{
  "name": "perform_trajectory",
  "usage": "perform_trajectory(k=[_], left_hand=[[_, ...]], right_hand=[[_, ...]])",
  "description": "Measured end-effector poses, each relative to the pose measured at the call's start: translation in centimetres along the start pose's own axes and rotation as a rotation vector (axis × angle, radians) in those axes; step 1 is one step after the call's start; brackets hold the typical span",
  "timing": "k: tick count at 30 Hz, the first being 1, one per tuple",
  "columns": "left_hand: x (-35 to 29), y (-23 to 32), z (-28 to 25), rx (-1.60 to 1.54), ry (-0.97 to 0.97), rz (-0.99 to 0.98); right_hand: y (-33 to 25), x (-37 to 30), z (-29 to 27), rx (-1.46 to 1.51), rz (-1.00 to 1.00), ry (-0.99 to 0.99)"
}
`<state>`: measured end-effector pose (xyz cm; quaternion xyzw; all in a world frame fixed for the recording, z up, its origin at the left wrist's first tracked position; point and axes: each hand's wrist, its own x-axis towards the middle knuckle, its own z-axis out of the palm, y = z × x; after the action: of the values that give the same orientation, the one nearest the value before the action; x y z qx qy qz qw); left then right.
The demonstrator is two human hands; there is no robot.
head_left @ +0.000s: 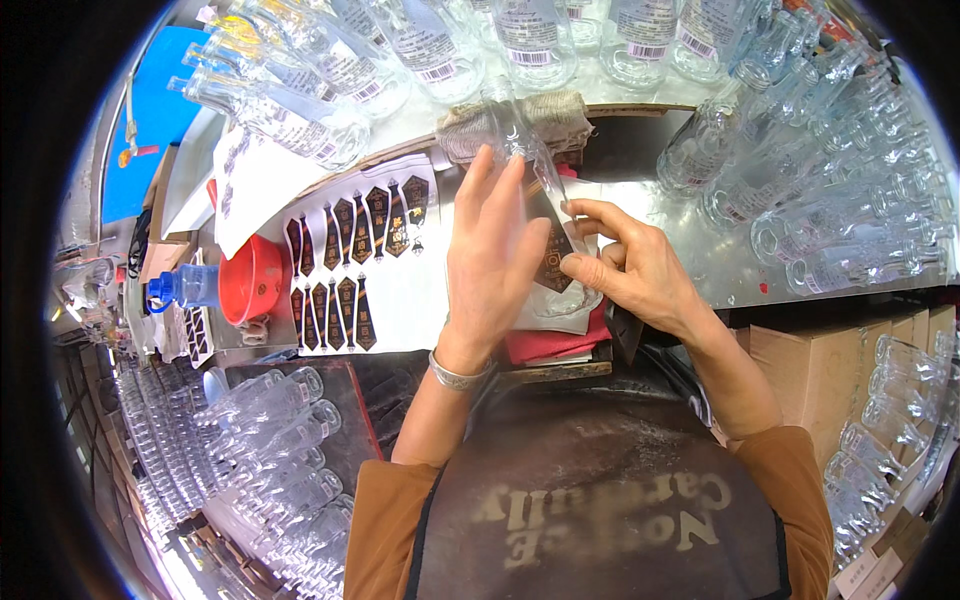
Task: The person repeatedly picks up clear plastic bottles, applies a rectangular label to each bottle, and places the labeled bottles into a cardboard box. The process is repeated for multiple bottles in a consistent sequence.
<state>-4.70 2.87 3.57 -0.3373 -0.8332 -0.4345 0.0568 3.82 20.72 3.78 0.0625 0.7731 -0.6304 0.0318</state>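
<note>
1. Clear glass bottle (537, 178), 1 piece, dark label (551, 262) on its body. Place: middle of the bench (720, 262), near edge; neck tilted toward the far edge, over a rolled cloth (560, 118).
2. Handling, as judged: stiff, moderately light, smooth enough to slip, breakable if knocked. Best hold: round the body beside the label, with the neck end cushioned.
3. Left hand (490, 250): open, fingers extended, blurred, over the bottle's left side; contact cannot be told.
4. Right hand (638, 268): thumb and forefinger bent at the bottle's right side, thumb at the label's edge; whether gripping cannot be told.
5. White sheet (408, 318) with 2 rows of dark labels, left of the bottle, by the near edge.
6. Red bowl (250, 283), toward the bench's left edge.
7. Glass bottles (535, 45), many, along the far edge.
</note>
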Motion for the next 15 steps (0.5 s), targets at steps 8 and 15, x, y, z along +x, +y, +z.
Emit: perform_trajectory(k=[8,15], left_hand=[[0.0,0.2,0.2,-0.105,0.022,-0.039],[-2.9,-0.4,-0.3,-0.742,-0.016,-0.478]], right_hand=[[0.8,0.1,0.1,0.060,-0.022,-0.003],[1.8,-1.1,0.1,0.218,0.015,-0.050]])
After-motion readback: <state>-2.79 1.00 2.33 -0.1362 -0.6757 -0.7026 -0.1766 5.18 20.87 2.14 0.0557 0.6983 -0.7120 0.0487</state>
